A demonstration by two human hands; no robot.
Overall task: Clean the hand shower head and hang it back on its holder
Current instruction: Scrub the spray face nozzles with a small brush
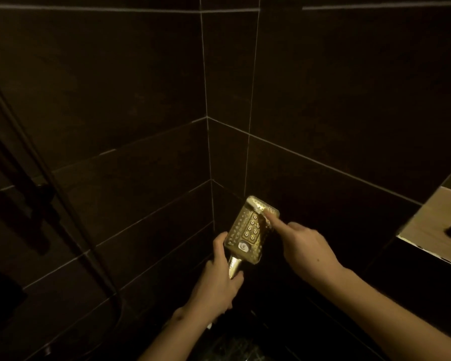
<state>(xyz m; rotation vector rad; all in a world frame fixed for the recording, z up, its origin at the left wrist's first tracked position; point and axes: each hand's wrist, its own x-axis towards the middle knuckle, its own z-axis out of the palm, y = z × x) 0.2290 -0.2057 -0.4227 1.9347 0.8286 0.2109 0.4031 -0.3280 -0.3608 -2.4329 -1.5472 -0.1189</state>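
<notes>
Square shower head [250, 230], no legible writing, held face-up before the dark tiled corner [208, 152]; left hand [219, 280] curled round its handle, right hand [305, 246] pressing an extended forefinger on its top edge.

Two bare forearms, no sleeves in view. Left hand [219, 277] and right hand [305, 246] bare too: no gloves, no rings, no watch or band at either wrist. Short, unpainted nails on the fingers [271, 220] where visible. A few small dark spots on the back of the right hand and forearm. Dim, yellowish light; finer detail not readable.
</notes>
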